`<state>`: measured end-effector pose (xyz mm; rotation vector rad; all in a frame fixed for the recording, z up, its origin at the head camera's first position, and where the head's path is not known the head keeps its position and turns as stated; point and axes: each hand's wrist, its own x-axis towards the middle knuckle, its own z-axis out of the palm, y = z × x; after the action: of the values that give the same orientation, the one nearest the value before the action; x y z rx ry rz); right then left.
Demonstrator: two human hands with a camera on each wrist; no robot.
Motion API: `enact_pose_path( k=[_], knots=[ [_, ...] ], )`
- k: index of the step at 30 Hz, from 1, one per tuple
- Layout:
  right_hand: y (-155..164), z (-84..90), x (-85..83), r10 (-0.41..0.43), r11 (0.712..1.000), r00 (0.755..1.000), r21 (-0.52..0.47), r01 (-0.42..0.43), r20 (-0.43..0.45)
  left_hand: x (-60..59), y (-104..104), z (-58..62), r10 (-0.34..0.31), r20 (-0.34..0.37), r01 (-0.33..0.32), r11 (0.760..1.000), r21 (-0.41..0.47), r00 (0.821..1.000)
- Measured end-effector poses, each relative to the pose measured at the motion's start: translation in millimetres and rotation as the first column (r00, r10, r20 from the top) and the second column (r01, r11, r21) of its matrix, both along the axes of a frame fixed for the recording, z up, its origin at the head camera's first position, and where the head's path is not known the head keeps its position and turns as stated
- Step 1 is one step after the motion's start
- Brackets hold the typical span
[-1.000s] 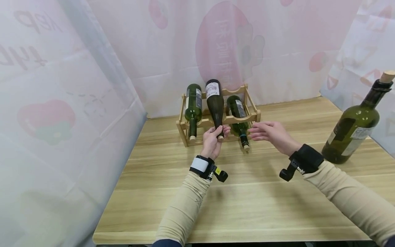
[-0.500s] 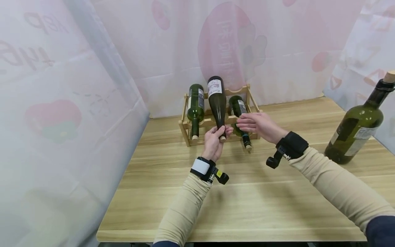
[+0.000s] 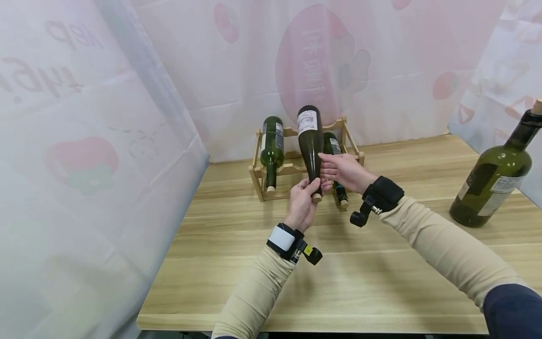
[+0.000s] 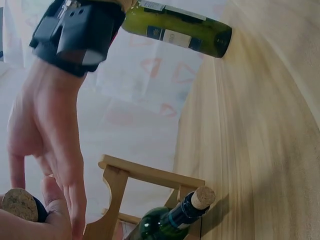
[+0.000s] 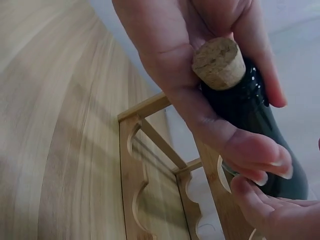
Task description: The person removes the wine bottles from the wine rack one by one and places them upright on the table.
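Note:
My left hand (image 3: 301, 203) grips the neck of a dark wine bottle (image 3: 311, 141), thumb on top near its cork (image 5: 219, 64). The bottle slants over the middle of a wooden wine rack (image 3: 256, 181), its base up and away from me and its corked end toward me. At its right side is my right hand (image 3: 345, 172), fingers extended, fingertips right at the glass below the shoulder. In the right wrist view, the right hand's fingers (image 5: 255, 200) show beside the left hand's at the bottle. A green wine bottle (image 3: 272, 143) lies at the rack's left.
Another green bottle (image 4: 185, 215) lies low at the rack's right, partly behind my right hand in the head view. A larger corked green bottle (image 3: 493, 183) stands upright on the wooden table (image 3: 360, 292) at the right. Printed cloth (image 3: 237, 94) hangs behind and beside the table.
The right hand has moved left, from beside the low right bottle to the dark bottle's side. The left hand has carried the dark bottle a little to the right and toward me.

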<state>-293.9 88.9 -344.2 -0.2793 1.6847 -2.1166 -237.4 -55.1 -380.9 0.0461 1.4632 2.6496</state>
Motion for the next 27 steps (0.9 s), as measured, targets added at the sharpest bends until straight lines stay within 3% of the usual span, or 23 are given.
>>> enact_pose_path(
  k=[11,17,27],
  knots=[
    [-2.3,-6.0,-7.9,-0.057,0.986,0.986,-0.148,0.080,0.155,16.0,11.2,2.3,-0.024,-0.008,0.024,1.000,-0.010,1.000],
    [2.4,-7.6,-8.5,-0.070,0.969,0.986,-0.224,0.104,0.153,20.8,15.9,2.4,-0.037,-0.038,0.036,0.999,-0.041,0.999],
    [9.7,-10.6,1.2,-0.122,0.972,0.988,-0.191,0.139,0.096,29.6,16.2,3.6,-0.088,-0.026,0.084,0.986,-0.147,0.996]
  ],
)
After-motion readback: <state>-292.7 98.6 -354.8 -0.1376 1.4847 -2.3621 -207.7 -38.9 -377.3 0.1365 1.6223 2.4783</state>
